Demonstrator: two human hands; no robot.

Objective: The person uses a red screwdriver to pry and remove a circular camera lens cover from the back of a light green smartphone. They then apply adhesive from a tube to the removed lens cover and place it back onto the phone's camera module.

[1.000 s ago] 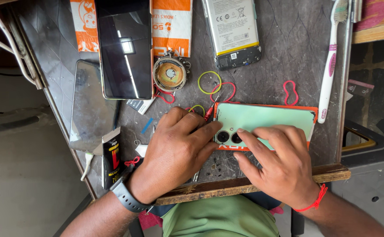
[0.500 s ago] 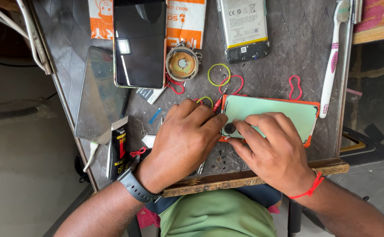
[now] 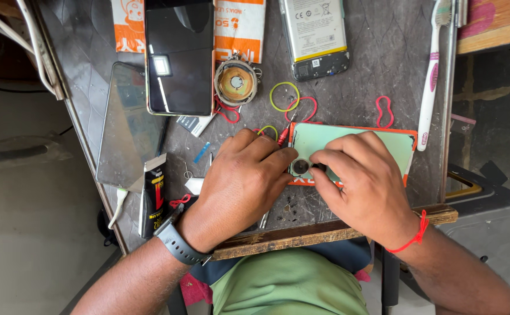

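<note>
The left hand (image 3: 240,186), with a grey wristwatch (image 3: 176,242) on its wrist, lies palm down on the dark worktable (image 3: 383,58), its fingers together and their tips pressed on the near-left corner of a mint-green phone back cover (image 3: 354,143). That cover lies just to the right of the left hand and just beyond the right hand (image 3: 365,186), its long axis running left to right across the table. The right hand's fingers are curled down on the same camera corner, pinching at it; one round camera lens (image 3: 300,167) shows between the two hands. Both hands touch the cover, and neither is clearly the nearer. Whether either hand grips a small tool I cannot tell.

Far to the left of the left hand lie one sheet of screen glass (image 3: 123,125) and one black glue tube (image 3: 154,195). Beyond that hand lie one black smartphone (image 3: 179,58), face up, and one round copper coil (image 3: 236,81). Rubber bands lie scattered beyond the hands: two yellow ones, of which the larger (image 3: 284,96) is a full ring, and several red ones (image 3: 385,111), perhaps four. Beyond the right hand lies one opened phone body (image 3: 316,35) with its battery showing. To the right of the right hand lies one toothbrush (image 3: 430,76), lengthways toward the far edge.
</note>
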